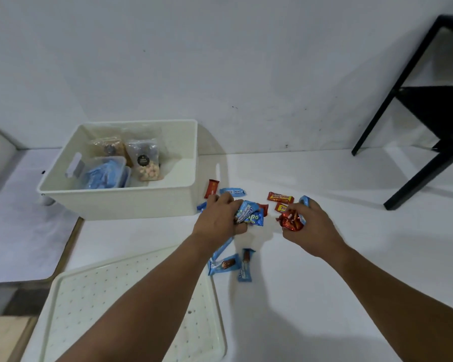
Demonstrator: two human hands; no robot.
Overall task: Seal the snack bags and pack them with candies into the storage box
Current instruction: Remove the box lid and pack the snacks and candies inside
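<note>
A cream storage box point(120, 199) stands at the left of the white table. Inside it are two sealed snack bags point(144, 160), upright, and a clear tub of blue wrappers point(106, 175). Just right of the box, my left hand point(220, 218) is shut on a bunch of blue candy packets point(250, 214). My right hand point(311, 226) is shut on several red candy bars point(289, 220), with one blue packet at its fingertips. Loose candies lie around: red ones point(280, 197) point(211, 188), and blue ones point(232, 192) point(246, 265) point(224, 265).
The box's perforated cream lid point(94, 296) lies flat at the table's near left, under my left forearm. A black metal frame point(416, 105) stands on the far right. The table's left edge drops off beside the box.
</note>
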